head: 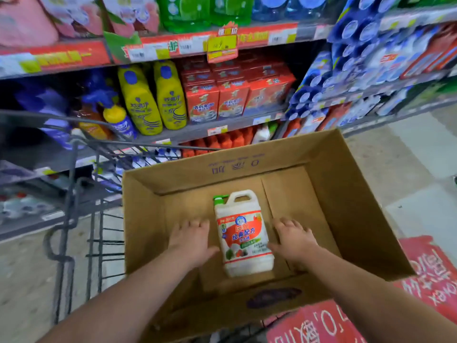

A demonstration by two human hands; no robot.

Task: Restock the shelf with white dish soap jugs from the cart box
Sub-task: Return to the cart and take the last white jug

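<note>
One white dish soap jug (pixel 243 235) with a green cap and a red label lies on its back on the floor of the open cardboard box (pixel 351 209). My left hand (pixel 190 240) is inside the box just left of the jug, fingers spread, thumb near the jug's side. On the other side of the jug is my right hand (pixel 294 240), fingers also spread and thumb close to the label. Neither hand grips the jug. A white jug (pixel 262 133) stands on the low shelf beyond the box, beside orange bottles.
The box sits in a wire shopping cart (pixel 99 184) facing the shelves. Yellow bottles (pixel 153 100) and red cartons (pixel 232 95) fill the middle shelf. Blue packs (pixel 321 78) hang on the right. A red floor sign (pixel 425 276) lies at lower right.
</note>
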